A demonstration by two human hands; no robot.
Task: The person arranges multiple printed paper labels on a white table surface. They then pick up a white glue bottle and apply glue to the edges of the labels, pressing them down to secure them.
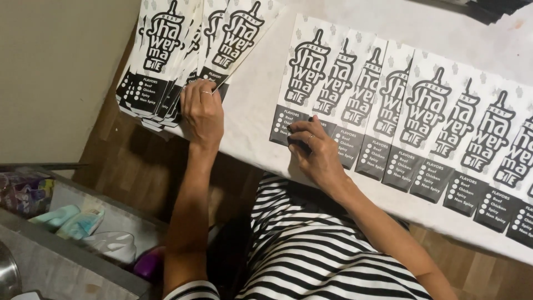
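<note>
A row of several white paper sleeves with black print lies overlapped across a white table. My right hand rests on the lower black band of the leftmost sleeve, fingers pinched on a small dark marker. My left hand presses down on the lower end of a fanned stack of the same sleeves at the table's left corner. Both hands wear a ring.
The stack overhangs the table's left edge above a wooden floor. Lower left stands a grey shelf with sandals and a purple item. My striped shirt fills the bottom centre.
</note>
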